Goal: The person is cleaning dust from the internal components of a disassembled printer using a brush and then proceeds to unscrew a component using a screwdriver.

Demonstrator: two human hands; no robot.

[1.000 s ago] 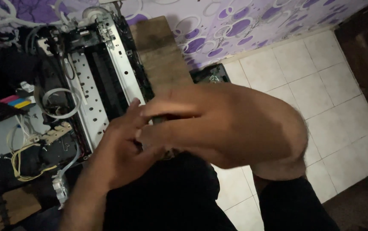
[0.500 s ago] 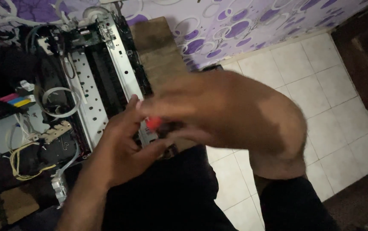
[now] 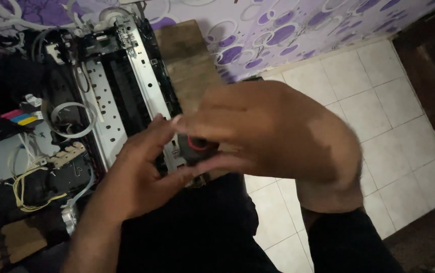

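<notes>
Both hands meet in the middle of the view over my lap. My right hand (image 3: 273,134) wraps from the right around a small dark object with a red ring (image 3: 197,145). My left hand (image 3: 144,169) comes up from below left, and its fingertips press against the same object. Most of the object is hidden by the fingers, so its shape is unclear. Just behind the hands lies an opened printer (image 3: 111,96) with a bare metal frame, black rollers and white cables.
A worn wooden board (image 3: 187,60) lies beside the printer at right. Ink cartridges with coloured labels (image 3: 20,117) and yellow wires (image 3: 23,189) sit at left. White floor tiles (image 3: 374,121) spread to the right, below a purple patterned wall (image 3: 288,30).
The hands have parted slightly, and the red ring of the small object now shows between the fingers. My left hand has shifted a little lower.
</notes>
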